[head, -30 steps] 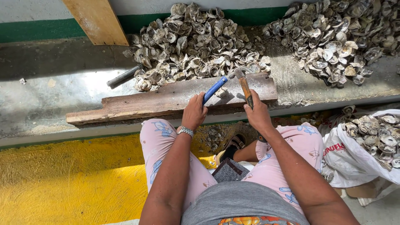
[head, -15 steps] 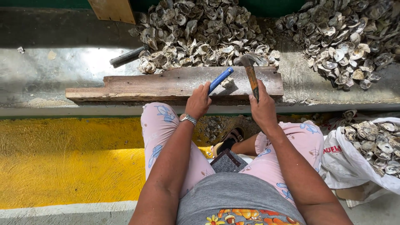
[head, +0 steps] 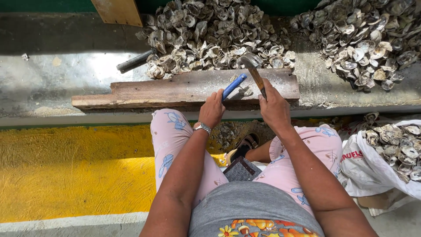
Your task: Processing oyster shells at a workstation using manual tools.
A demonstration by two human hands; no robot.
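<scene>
Hammer (head: 254,70) gripped by wooden handle in right hand (head: 274,107), fingers wrapped tight, head raised above wooden plank (head: 175,90). Blue-handled tool (head: 233,86) clasped in left hand (head: 212,109), tip resting on plank beside small oyster shell (head: 246,92). Piled oyster shells (head: 210,35) just behind plank; white sack (head: 372,162) of shells at right.

Your right hand (head: 274,107) grips a hammer (head: 254,70) with a worn wooden handle and dull metal head; your left hand (head: 212,109) holds a glossy blue plastic-handled tool (head: 233,87). Beneath them lies a rough, weathered wooden plank (head: 175,90), with chalky, matt shells (head: 210,30) behind it.
</scene>
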